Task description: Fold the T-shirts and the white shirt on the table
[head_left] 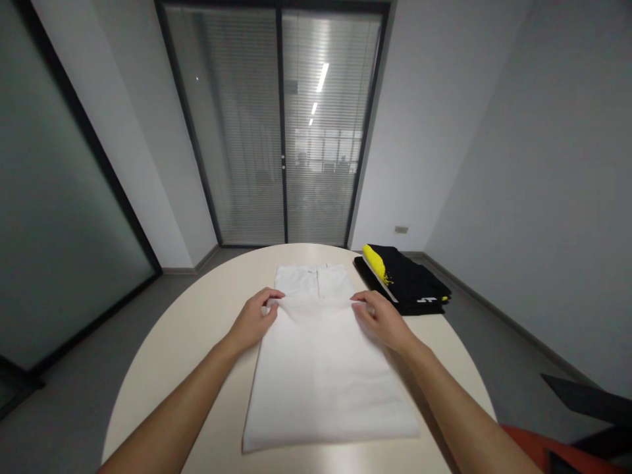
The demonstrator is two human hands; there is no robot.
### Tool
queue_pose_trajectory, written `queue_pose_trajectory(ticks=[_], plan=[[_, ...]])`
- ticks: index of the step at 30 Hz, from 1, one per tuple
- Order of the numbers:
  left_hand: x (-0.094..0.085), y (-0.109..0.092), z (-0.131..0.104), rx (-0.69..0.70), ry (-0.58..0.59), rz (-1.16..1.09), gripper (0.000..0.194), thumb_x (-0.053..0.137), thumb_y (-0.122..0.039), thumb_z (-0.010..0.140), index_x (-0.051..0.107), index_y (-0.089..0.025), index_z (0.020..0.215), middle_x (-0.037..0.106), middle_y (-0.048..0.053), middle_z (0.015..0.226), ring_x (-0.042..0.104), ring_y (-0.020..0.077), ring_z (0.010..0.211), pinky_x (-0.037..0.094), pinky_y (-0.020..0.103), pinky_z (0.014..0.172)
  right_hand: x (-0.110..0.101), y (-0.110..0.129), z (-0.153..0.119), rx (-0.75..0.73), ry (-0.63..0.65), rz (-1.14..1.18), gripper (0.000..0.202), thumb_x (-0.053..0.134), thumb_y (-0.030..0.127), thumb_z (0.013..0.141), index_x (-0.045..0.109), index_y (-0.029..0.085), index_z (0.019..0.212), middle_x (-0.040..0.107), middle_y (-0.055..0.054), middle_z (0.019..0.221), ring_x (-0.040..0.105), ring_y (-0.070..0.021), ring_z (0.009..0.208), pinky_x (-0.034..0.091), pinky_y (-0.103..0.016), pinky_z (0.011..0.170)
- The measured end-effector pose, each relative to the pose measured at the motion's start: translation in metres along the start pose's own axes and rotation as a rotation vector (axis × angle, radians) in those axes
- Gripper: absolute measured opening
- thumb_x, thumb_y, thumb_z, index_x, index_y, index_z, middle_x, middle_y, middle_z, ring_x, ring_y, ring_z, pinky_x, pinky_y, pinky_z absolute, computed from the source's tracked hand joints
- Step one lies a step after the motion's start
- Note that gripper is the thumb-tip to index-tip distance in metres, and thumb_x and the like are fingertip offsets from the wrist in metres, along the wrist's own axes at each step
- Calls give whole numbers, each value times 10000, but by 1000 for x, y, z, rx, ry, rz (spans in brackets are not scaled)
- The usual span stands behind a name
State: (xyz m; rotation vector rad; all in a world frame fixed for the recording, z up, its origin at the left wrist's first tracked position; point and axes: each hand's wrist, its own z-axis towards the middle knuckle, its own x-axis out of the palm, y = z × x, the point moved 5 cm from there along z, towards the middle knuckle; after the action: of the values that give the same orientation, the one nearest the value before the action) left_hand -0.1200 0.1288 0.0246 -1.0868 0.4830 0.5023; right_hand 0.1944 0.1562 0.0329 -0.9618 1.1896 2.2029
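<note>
Head cam looks down on a round table (pixel 187 342) with a white shirt (pixel 320 368) laid flat in the middle, collar end pointing to 12 o'clock. Folding is clearly underway: the sides are already tucked in, so it's a long rectangle, and both hands sit on a fold line about a third of the way down from the collar.

Left hand (pixel 254 319) is at the shirt's 9 o'clock edge, fingers curled and pinching the fabric edge. Right hand (pixel 382 319) mirrors it at the 3 o'clock edge, fingers partly bent with the cloth nipped between thumb and fingertips. Neither is flat-open, both have hold of the shirt.

My guess on the step: the lengthwise fold, top or bottom going over. Next move probably needs both hands to lift evenly so the edges stay lined up and the crease runs straight across.

Count: one white shirt, one folded black garment (pixel 407 283) with a yellow patch at about 2 o'clock near the table edge, one table, two hands.
</note>
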Motion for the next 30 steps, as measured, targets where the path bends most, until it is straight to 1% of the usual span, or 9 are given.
queue_pose_trajectory(ticks=[2,6,9,12,16,20,23,26,30], plan=[[4,10,0,4,-25,21,316,494,-248,887,601,-187,1178,671,81,1173,618,209,1088,469,350,989,9,-8,1,-11,-2,-14,305,474,357,946,624,184,1146,665,-117,1140,585,-251,1080,428,-382,990],[22,32,-2,37,99,88,431,541,-242,875,530,-176,1301,636,111,1273,600,225,1177,431,392,1069,29,-23,-1,-24,122,-59,400,523,336,919,591,158,1271,659,-122,1117,580,-256,1075,439,-402,989],[26,38,-4,39,138,162,447,552,-247,876,532,-180,1318,613,113,1325,579,239,1221,416,402,1092,31,-24,0,-37,161,-94,408,532,317,910,603,147,1274,662,-112,1067,578,-252,1051,445,-392,976],[25,29,-5,46,202,246,464,569,-264,868,552,-179,1324,603,114,1355,562,255,1249,400,400,1107,27,-20,1,-30,210,-106,413,570,302,875,625,132,1248,663,-110,1043,588,-248,1011,451,-383,962],[17,11,-7,9,297,290,478,602,-309,844,591,-196,1308,626,97,1344,583,269,1227,409,387,1088,19,-15,-3,12,304,-82,435,646,307,801,656,144,1205,668,-116,1094,606,-248,991,462,-365,934],[9,-2,-9,4,417,234,434,638,-314,799,658,-257,1229,668,37,1294,615,257,1183,429,349,1052,8,-6,-13,79,378,-79,446,688,324,754,684,170,1173,687,-96,1018,629,-232,888,481,-320,815],[6,-5,-11,-19,501,171,423,664,-310,762,687,-269,1182,700,27,1230,646,252,1123,460,331,1007,3,3,-18,115,437,-81,364,684,347,763,715,182,1086,699,-79,931,631,-218,811,464,-301,742],[8,-3,-12,-53,507,138,416,677,-330,748,697,-258,1158,714,40,1199,657,256,1105,477,333,988,5,7,-20,129,489,-81,296,644,373,806,718,180,1016,693,-62,813,611,-198,710,423,-292,662],[15,-1,-12,-62,494,143,394,677,-329,741,707,-234,1123,718,58,1171,659,263,1077,488,344,965,9,2,-18,135,482,-61,319,641,374,801,693,177,1047,665,-37,754,571,-175,661,383,-279,612]])
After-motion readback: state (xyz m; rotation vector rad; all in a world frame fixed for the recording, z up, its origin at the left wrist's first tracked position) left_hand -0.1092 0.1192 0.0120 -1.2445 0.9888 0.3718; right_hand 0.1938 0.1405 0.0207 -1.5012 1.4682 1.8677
